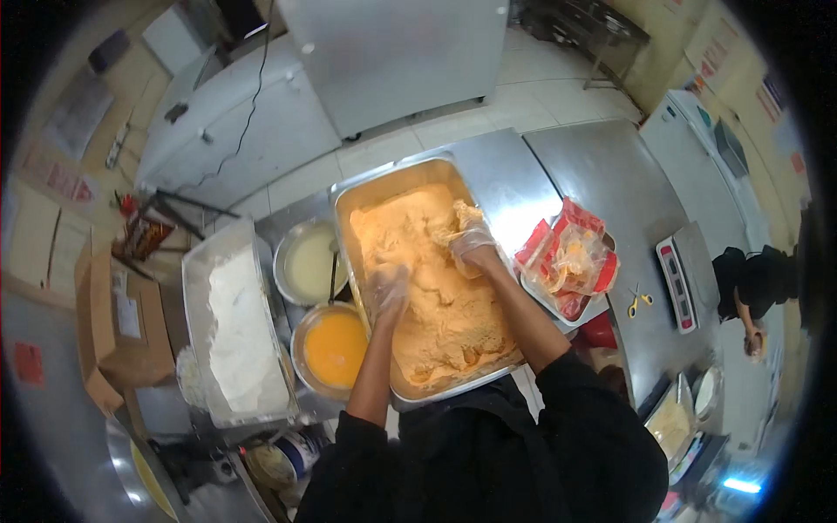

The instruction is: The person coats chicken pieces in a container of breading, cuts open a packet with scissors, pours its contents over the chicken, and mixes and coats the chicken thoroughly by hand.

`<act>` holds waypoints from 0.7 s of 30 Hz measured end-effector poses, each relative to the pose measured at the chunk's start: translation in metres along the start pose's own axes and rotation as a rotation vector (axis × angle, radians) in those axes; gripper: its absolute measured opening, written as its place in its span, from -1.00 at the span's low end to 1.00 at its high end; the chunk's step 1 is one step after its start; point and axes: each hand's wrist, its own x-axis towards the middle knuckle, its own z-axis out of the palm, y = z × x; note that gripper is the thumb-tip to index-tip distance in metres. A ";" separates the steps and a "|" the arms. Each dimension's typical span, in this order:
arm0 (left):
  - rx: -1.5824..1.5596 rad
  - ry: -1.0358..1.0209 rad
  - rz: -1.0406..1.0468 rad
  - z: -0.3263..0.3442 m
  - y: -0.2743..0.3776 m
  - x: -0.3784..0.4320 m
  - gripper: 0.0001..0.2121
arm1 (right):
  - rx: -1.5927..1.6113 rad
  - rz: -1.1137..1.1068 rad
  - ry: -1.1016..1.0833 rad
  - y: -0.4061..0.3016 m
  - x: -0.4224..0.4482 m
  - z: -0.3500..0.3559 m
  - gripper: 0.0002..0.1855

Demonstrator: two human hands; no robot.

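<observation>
A deep metal tray stands before me, holding a thick layer of orange crumbly powder. Both my hands wear clear plastic gloves. My right hand is at the tray's right side, with a clump of coated orange pieces at its fingers. On the left, my left hand touches the powder near the tray wall; its fingers are blurred. Left of the tray are a metal bowl of orange liquid and a metal bowl of pale liquid with a dark-handled utensil.
A bin of white powder stands far left, beside a cardboard box. To the right are a tray with red and clear plastic bags, yellow-handled scissors and a scale. Another person is at the far right.
</observation>
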 end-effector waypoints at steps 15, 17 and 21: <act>1.310 0.218 1.010 0.061 0.041 0.081 -0.33 | 0.109 -0.022 0.157 0.015 -0.099 0.009 -0.69; 1.256 0.157 1.061 0.090 0.045 0.078 -0.35 | 0.134 0.035 0.145 0.015 -0.126 0.020 -0.68; 1.179 0.019 1.135 0.138 0.062 0.059 -0.37 | 0.162 0.110 0.169 0.007 -0.158 0.030 -0.66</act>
